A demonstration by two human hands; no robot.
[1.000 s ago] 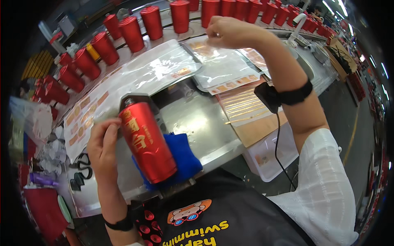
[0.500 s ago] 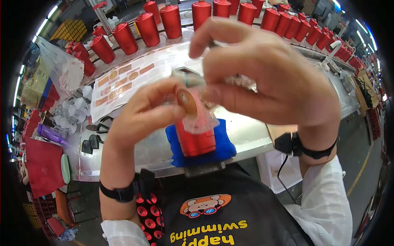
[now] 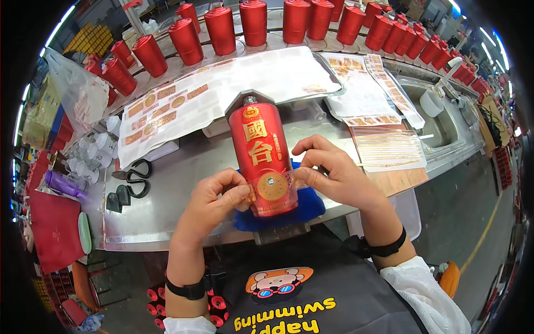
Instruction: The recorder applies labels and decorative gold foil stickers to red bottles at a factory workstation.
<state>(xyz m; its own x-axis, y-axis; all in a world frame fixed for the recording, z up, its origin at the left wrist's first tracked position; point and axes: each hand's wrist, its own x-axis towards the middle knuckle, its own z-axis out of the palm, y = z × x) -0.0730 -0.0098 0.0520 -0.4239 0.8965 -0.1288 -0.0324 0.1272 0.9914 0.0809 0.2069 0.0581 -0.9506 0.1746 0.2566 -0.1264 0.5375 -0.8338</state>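
A red bottle (image 3: 253, 147) with raised gold characters lies tilted back on a stand in front of me, its neck end away from me. A blue cloth (image 3: 312, 207) is under its near end. Across the lower part of the bottle stretches a clear decal with a round gold emblem (image 3: 272, 187) in its middle. My left hand (image 3: 216, 203) pinches the decal's left edge. At the right edge, the thumb and fingertips of my right hand (image 3: 336, 173) are closed on the same decal. Its surface lies against or just over the bottle; I cannot tell which.
Decal sheets (image 3: 167, 111) with gold prints cover the back of the metal table. Black-handled scissors (image 3: 135, 177) lie at left, near small glasses (image 3: 100, 146). A sink (image 3: 445, 119) is at right. Red bottles (image 3: 222, 30) line the conveyor behind.
Both hands have come down and nearer to me, bringing the decal from above the bottle to its lower front. The bottle's gold characters, hidden before, now show.
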